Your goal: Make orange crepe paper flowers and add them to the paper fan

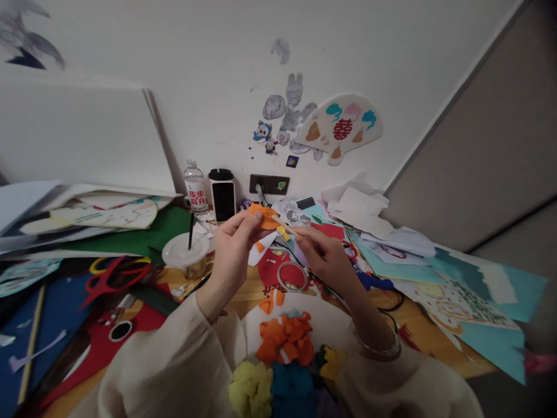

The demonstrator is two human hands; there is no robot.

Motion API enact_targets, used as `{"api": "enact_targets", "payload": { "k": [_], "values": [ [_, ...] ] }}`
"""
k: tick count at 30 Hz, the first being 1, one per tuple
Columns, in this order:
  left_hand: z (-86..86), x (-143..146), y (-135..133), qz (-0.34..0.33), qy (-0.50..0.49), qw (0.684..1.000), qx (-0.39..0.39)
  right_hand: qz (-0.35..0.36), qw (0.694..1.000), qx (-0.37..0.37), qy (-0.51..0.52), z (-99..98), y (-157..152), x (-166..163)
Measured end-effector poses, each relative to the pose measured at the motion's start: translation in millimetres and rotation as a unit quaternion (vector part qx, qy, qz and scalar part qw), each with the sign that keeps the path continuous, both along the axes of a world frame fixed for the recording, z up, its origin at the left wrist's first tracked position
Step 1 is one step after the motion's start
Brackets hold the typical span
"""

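Above the middle of the table, my left hand (237, 241) pinches a small orange piece of felt or crepe paper (263, 217) between thumb and fingers. My right hand (324, 255) grips a thin pale stick (284, 224), whose tip points at the orange piece and seems to meet it. Below my hands lies a white sheet (333, 319) bearing ruffled material: an orange cluster (285, 339), a yellow-green clump (251, 390) and a blue clump (293, 389). A smaller orange piece (272, 302) lies at the sheet's upper edge.
Red-handled scissors (104, 281) and a lidded cup with a black straw (186, 251) stand to the left. A bottle (195, 186) and a phone (223, 201) are at the wall. A tape roll (292, 276) lies mid-table; papers (461, 302) cover the right.
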State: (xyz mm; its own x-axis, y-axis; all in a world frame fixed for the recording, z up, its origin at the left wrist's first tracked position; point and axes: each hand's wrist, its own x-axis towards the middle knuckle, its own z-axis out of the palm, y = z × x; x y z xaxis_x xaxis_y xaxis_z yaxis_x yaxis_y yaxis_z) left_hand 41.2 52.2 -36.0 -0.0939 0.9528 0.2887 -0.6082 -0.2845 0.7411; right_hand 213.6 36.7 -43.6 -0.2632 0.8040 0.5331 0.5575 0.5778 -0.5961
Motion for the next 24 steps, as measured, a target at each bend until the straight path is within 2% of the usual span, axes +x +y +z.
{"api": "enact_targets", "payload": {
  "k": [4,10,15,24],
  "values": [
    [-0.7,0.0,-0.8,0.002,0.0,1.0,0.001,0.027,0.999,-0.007,0.028,1.3,-0.7,-0.6],
    [-2.4,1.0,-1.3,-0.003,0.006,1.0,0.027,0.058,0.995,-0.077,0.035,3.7,-2.6,0.2],
    [-2.0,1.6,-0.3,-0.017,-0.003,0.999,0.034,0.078,0.993,-0.086,0.034,4.4,-1.2,0.8],
    [3.2,-2.0,0.3,-0.119,-0.027,0.992,0.008,0.076,0.995,-0.061,0.009,3.0,-2.9,-1.3]
  ]
}}
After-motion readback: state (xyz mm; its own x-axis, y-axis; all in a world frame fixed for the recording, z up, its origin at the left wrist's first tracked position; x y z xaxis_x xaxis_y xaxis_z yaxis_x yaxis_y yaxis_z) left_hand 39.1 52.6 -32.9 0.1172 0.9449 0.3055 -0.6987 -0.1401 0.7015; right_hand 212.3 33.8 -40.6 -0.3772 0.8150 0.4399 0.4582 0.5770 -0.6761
